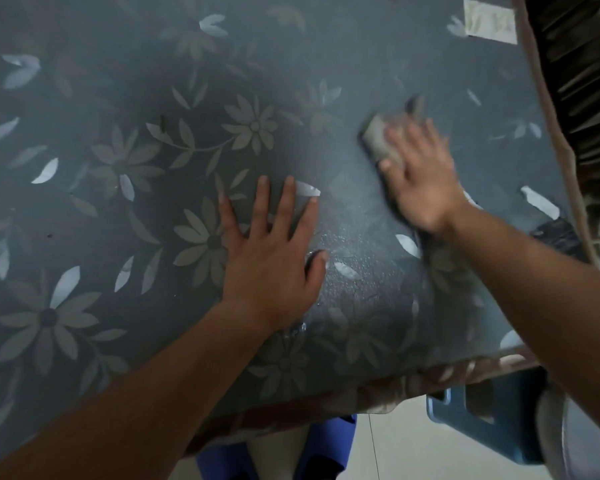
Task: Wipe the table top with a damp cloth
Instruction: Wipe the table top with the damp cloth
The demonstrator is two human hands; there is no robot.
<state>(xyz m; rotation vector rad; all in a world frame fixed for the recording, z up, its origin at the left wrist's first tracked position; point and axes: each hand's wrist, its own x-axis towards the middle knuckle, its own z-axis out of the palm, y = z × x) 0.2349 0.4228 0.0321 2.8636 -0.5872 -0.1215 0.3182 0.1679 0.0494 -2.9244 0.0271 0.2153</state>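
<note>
The table top [125,98] is covered by a grey-blue sheet with a flower pattern. My right hand [421,174] presses flat on a folded grey cloth [378,136] at the right side of the table; its fingers are straight and the hand is blurred by motion. My left hand [274,244] lies flat on the table near the middle, fingers spread and straight, holding nothing. A wet, speckled patch [354,244] shows between the two hands.
The table's near edge [326,396] and right edge [548,133] have a brown trim. A blue plastic stool [492,417] stands on the tiled floor below right. Blue slippers [329,445] show under the near edge. A pale label [489,20] sticks at the far right.
</note>
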